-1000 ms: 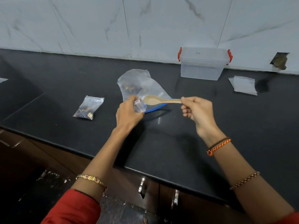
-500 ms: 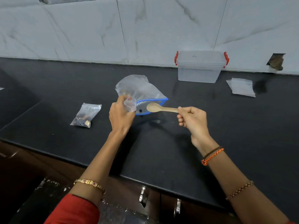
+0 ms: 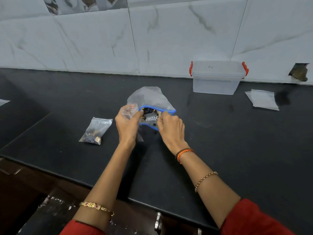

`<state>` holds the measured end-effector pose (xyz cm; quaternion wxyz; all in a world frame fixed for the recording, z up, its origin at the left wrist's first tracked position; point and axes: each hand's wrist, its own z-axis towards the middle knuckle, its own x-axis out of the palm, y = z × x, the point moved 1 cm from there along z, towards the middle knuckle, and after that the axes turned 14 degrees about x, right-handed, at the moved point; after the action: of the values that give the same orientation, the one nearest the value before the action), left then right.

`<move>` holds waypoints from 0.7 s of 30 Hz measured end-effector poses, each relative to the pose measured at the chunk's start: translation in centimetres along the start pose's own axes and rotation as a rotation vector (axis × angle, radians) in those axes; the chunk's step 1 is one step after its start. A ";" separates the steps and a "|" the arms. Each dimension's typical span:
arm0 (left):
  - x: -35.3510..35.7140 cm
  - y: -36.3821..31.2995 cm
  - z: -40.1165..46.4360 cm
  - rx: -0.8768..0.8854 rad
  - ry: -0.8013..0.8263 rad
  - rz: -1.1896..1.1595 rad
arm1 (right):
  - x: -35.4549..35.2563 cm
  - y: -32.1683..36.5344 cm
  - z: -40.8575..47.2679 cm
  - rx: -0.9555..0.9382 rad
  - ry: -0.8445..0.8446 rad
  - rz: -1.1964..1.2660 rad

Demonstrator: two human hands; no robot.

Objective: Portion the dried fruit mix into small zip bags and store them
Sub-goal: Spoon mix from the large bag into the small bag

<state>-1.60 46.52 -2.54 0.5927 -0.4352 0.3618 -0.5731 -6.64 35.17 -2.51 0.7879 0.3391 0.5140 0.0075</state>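
Soft even light, faint shadows, slight blur, wide-angle bending at edges

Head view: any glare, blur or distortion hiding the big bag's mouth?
Head view: sharp, evenly lit; wide-angle bends the wall tiles and counter edge. Soft sheen on the large bag, no real glare. The right hand covers part of its mouth.

Black countertop point(image 3: 237, 150) against a white marble-look tile wall point(image 3: 101, 44). Ragged hole in the wall point(image 3: 299, 72) at far right, just above counter level. Dark cabinet fronts below the edge, metal handles point(image 3: 158, 222) visible.
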 end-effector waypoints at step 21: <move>-1.0 -0.7 0.2 0.125 0.093 0.060 | -0.4 1.2 -1.1 0.765 0.430 1.124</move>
<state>-1.79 47.56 -1.87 0.6181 -0.3594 0.3653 -0.5961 -7.34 36.52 -1.78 0.3716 0.7965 0.3720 0.2985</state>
